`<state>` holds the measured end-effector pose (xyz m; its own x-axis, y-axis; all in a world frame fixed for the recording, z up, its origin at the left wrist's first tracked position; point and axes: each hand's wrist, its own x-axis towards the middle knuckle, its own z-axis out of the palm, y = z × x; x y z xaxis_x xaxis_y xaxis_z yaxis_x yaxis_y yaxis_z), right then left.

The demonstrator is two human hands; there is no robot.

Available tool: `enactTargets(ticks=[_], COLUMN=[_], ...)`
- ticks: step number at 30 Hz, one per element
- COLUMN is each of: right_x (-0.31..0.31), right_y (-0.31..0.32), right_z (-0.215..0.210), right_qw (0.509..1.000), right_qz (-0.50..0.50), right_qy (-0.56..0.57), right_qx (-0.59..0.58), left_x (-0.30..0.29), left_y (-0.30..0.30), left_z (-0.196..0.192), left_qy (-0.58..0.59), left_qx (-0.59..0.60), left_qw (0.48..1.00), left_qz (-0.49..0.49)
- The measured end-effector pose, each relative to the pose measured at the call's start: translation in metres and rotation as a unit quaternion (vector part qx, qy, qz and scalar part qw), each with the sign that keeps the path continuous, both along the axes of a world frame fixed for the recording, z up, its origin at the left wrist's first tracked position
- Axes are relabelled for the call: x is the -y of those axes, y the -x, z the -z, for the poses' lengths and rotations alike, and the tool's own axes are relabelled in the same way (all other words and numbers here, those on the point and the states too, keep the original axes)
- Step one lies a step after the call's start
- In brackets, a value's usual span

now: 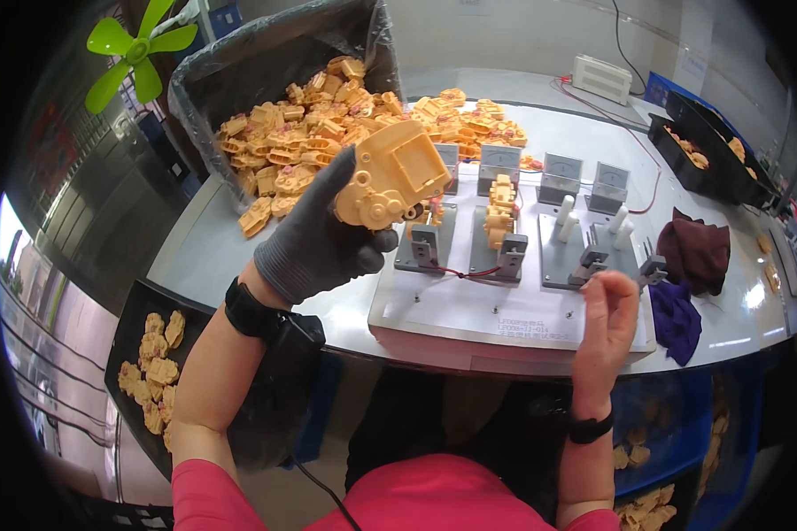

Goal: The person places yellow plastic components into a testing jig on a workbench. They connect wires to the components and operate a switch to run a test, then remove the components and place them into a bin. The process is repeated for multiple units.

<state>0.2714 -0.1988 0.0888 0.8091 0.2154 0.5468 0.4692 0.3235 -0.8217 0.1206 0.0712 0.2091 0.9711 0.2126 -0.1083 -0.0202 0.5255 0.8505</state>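
My left hand [314,234], in a dark grey glove, is closed around a yellow-orange plastic gear housing [397,177], raised above the left part of the test board [505,305]. The housing's rectangular recess and round gear bosses are visible. My right hand [607,310] is bare, thumb and fingers pressed together, just in front of a grey fixture [553,257] with white pegs [568,221]. Whatever its fingertips may hold is hidden. Another yellow housing [502,212] sits upright in a fixture at the board's middle. Partly behind the held housing, another fixture [425,248] carries a yellow part.
Small panel meters [499,161] line the board's back. A plastic-lined bin [195,97] spills yellow housings [301,133] onto the table. Brown [695,250] and purple cloths [676,320] lie right. Black trays [133,319] hold parts at lower left and far right; a green fan [137,53] stands upper left.
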Motion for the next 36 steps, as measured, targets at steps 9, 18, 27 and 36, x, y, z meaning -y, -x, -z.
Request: enactTargets(ticks=[9, 18, 27, 36], right_x=[0.007, 0.009, 0.008, 0.009], right_y=[-0.031, -0.027, -0.026, -0.025], right_z=[0.013, 0.009, 0.010, 0.008], right_qw=[0.992, 0.992, 0.990, 0.992], right_qz=[0.066, 0.071, 0.079, 0.073], right_qy=[0.107, 0.107, 0.112, 0.102], right_qx=[0.005, 0.001, 0.011, 0.001], left_x=[0.009, 0.039, 0.036, 0.037], left_y=[-0.033, -0.044, -0.060, -0.065], left_z=[0.001, -0.013, -0.016, -0.019], left_qy=[0.055, -0.266, -0.324, -0.343], left_qx=[0.026, -0.021, -0.026, -0.015], left_qw=[0.996, 0.964, 0.945, 0.938], left_qz=[0.065, 0.007, 0.040, 0.055])
